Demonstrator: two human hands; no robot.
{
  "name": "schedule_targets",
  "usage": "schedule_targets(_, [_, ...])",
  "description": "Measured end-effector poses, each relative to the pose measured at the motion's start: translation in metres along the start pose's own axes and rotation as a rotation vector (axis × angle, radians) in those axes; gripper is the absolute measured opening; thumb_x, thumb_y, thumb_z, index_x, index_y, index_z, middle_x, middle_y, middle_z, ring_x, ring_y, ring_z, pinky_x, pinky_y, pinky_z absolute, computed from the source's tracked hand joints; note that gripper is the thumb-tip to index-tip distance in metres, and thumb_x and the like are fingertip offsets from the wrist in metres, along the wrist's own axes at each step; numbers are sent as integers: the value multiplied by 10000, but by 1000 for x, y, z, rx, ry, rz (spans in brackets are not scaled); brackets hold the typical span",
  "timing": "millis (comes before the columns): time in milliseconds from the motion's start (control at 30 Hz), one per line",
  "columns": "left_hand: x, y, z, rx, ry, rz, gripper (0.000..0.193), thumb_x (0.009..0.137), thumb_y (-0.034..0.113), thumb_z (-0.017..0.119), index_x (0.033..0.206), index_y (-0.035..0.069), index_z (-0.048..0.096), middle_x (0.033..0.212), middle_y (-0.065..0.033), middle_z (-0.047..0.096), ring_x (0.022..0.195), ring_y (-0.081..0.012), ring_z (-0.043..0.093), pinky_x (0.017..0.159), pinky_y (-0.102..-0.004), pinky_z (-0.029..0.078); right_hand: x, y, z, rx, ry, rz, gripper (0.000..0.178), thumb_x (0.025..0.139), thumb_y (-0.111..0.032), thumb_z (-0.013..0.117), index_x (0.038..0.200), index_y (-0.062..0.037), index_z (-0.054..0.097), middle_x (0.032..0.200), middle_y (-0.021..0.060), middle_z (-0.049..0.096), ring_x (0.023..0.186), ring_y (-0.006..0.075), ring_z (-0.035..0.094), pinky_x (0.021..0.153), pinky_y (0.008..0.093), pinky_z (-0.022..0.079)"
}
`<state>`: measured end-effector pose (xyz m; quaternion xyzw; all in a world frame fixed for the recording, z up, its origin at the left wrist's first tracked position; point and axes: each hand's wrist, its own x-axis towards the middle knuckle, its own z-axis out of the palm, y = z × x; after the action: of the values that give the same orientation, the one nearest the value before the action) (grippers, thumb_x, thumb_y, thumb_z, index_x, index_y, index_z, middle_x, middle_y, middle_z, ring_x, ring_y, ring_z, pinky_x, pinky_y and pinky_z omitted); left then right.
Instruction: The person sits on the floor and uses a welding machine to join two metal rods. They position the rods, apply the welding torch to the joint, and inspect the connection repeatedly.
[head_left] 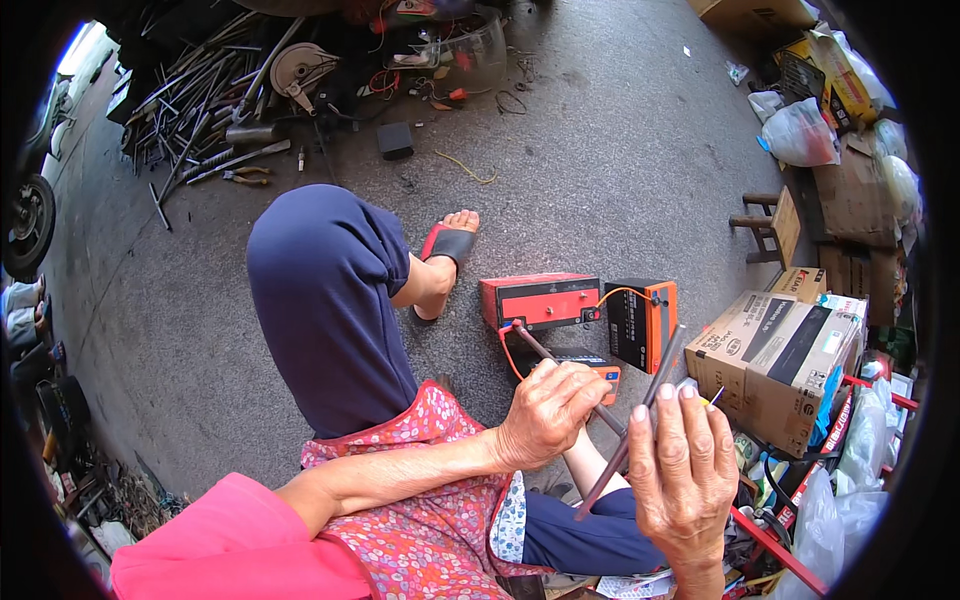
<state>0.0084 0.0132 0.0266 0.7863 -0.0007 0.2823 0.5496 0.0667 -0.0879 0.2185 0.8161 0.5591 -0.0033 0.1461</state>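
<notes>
My left hand (pixel 550 412) is closed round a thin brownish metal rod (pixel 534 345). The rod's upper end reaches the front corner of a red battery (pixel 545 302), by a terminal with a red wire. My right hand (pixel 688 465) has its fingers bent together over a dark, flat-looking metal bar (pixel 613 474), which slants across the lower end of the rod; the thumb is hidden. A small shiny piece with a yellow spot shows by its fingertips, too small to name. Right of the red battery stands a black-and-orange battery (pixel 640 325), joined to it by an orange wire. Another black-and-orange battery (pixel 608 378) lies partly behind my left hand.
A cardboard box (pixel 735 345) and a wooden stool (pixel 785 222) stand at the right, near plastic bags (pixel 800 133) and red metal bars (pixel 780 550). Farther left lie a heap of metal rods (pixel 190 100), pliers (pixel 247 175) and a black block (pixel 395 140). My sandalled foot (pixel 450 243) rests beside the batteries.
</notes>
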Motion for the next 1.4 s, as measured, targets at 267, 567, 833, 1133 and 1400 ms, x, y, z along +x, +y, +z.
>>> schedule_targets(267, [2,-2,0,-5,-37,5,350,704,56,709,1042,9,630,967,-109,679,895,-300,683,711,-406,485,-2,-1,15,123,49,57,324,804,-29,675,1122,34,676,1194,234,667,1213,391,621,1025,553,481])
schedule_targets(567, [-2,-8,0,43,-59,5,470,657,50,715,1110,7,596,990,-111,649,931,-292,650,764,-402,477,-5,9,-3,336,297,531,266,869,-11,741,660,11,578,532,82,520,439,190,500,458,333,348])
schedule_targets(833, [4,-5,-1,2,-32,-37,418,676,-37,695,1083,8,609,955,-129,665,897,-310,673,724,-407,476,-15,-4,1,24,166,190,233,901,-62,667,1094,68,665,1046,216,689,907,361,698,788,442,569])
schedule_targets(1133, [3,-8,-1,29,-22,-32,328,739,20,695,1055,-3,612,936,-138,671,864,-312,679,703,-408,487,4,13,15,-24,30,-200,301,862,-61,609,1123,57,701,1251,216,658,1233,384,614,1058,517,488])
schedule_targets(1400, [5,-13,0,41,3,-43,293,762,58,701,1035,-5,614,922,-132,676,865,-309,686,700,-405,493,17,12,20,-78,55,-220,257,891,-70,599,1084,63,706,1206,237,673,1212,403,627,953,489,554])
